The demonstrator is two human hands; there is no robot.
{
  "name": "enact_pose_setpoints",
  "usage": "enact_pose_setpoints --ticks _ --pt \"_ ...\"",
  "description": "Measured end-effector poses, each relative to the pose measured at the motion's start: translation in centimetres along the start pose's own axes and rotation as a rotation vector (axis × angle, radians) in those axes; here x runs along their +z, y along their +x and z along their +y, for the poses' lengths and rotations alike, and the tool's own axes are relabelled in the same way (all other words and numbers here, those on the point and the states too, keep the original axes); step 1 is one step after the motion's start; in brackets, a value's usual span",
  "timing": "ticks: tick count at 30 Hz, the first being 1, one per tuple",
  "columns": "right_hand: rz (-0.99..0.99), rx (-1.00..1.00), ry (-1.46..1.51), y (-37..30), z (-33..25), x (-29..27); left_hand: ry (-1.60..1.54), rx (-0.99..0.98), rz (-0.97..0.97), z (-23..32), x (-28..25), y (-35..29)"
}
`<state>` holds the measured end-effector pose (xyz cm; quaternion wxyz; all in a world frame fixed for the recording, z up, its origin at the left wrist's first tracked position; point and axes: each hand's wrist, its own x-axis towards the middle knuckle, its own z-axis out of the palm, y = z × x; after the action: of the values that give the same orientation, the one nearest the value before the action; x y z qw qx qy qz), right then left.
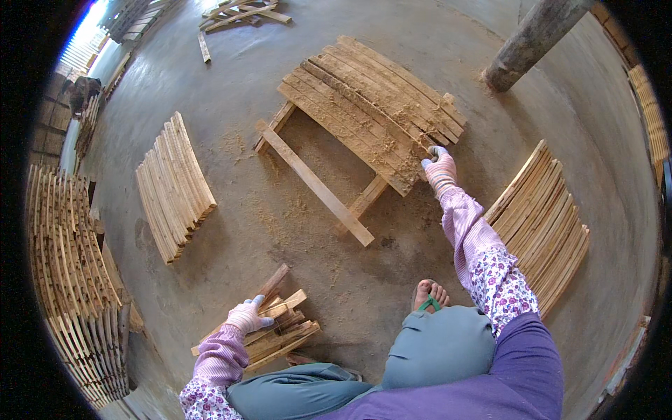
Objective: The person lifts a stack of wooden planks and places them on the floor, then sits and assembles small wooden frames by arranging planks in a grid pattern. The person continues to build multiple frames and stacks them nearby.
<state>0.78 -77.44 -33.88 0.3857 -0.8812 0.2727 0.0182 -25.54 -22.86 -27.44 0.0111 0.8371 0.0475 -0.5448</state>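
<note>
My right hand [439, 171], in a striped knit glove, is closed round the near end of a narrow wooden slat [371, 103] with a rough, dark edge. That slat lies along a low platform of planks [329, 103] strewn with sawdust. My left hand [247, 316], gloved too, rests over a pile of short wooden pieces [283, 339] by my left leg. Its thumb and fingers are spread apart, and its palm side is hidden. A single smooth board [315, 183] lies across the platform's frame, on the side nearer my left hand.
A neat stack of slats [175, 187] lies on the left and another stack [542, 227] on the right. Tall bundled sticks [73, 280] stand at far left. A round post [528, 49] rises at the back right. Loose offcuts [245, 14] lie far ahead on the concrete floor.
</note>
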Motion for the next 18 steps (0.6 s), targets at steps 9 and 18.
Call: enact_pose_setpoints --ticks 9,18 --pt "-0.043 -0.572 -0.53 -3.8 -3.1 0.2 0.024 0.059 0.0 0.5 -1.0 0.1" --pt "-0.886 0.156 0.854 -4.9 -5.6 -0.9 -0.114 0.21 0.039 0.7 -2.4 0.3"
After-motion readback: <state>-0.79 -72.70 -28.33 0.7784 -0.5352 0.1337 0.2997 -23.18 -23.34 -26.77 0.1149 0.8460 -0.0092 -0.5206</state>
